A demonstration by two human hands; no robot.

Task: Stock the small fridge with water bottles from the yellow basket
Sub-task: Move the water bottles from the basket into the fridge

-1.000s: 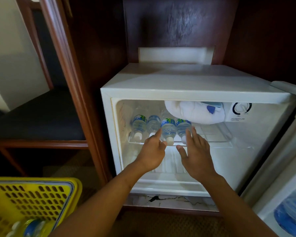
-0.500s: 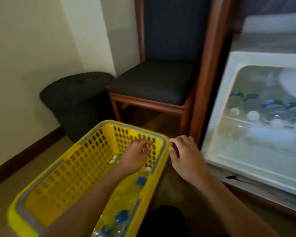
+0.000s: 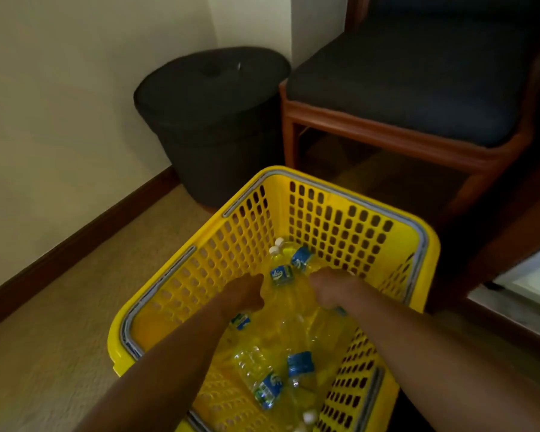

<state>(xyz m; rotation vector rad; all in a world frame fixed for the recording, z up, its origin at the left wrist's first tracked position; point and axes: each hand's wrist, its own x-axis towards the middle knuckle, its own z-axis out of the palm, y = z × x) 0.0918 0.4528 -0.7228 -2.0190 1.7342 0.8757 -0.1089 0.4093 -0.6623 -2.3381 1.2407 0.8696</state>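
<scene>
A yellow perforated plastic basket (image 3: 340, 219) with grey handles sits on beige carpet (image 3: 60, 307). Both arms reach into it. In the middle of the basket the left hand (image 3: 245, 294) curls round a clear plastic water bottle (image 3: 281, 274) with a blue label. Just beside it, the right hand (image 3: 326, 289) grips a second bottle (image 3: 301, 258). Both white caps point toward the basket's far left wall. More loose bottles (image 3: 264, 385) lie across the basket's near end. Past the basket's far corner, a black round lidded bin (image 3: 212, 120) stands against the cream wall (image 3: 60, 88), above a dark skirting board (image 3: 75, 238). Right of it is a wooden chair (image 3: 418, 88) with a dark padded seat. A sliver of the small white fridge (image 3: 536, 282) shows at the right edge.
</scene>
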